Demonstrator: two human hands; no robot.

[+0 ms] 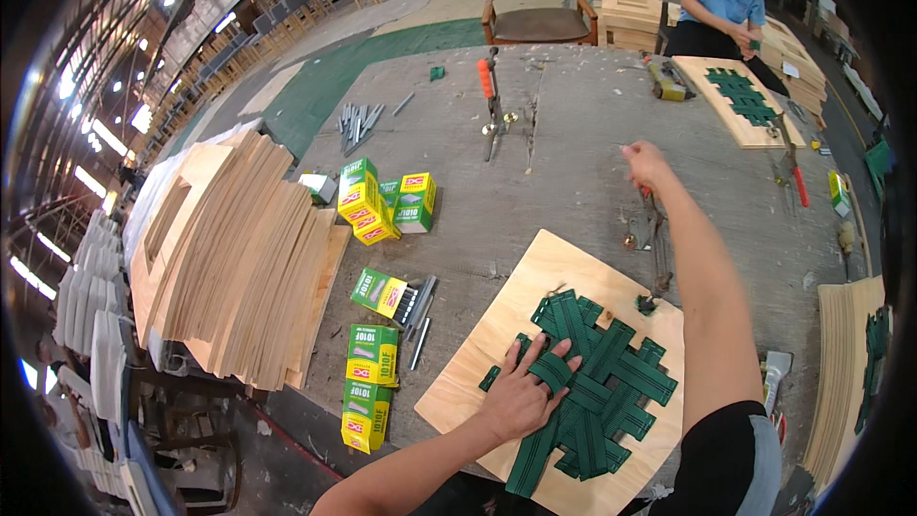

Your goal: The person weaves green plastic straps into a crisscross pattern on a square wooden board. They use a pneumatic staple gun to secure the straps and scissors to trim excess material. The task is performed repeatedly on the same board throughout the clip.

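A pale plywood board (535, 272) lies in front of me with dark green webbing straps (611, 363) interlaced across it. My left hand (523, 392) is on the straps with its fingers apart; one strap crosses over the fingers, which hold it. To the right, my right hand (648, 164) closes round the red-handled lever of a toggle clamp (657, 239). Most of that red grip is hidden beneath the hand. The clamp's foot reaches the board's upper right corner, beside the webbing.
Green-yellow boxes (371, 354) and metal staple strips (417, 315) lie left, beside stacked plywood panels (248, 268). Another clamp (492, 105) stands at the far middle. A seated co-worker (721, 0) is by a second webbed board (707, 81), far right. More panels (841, 392) stand near right.
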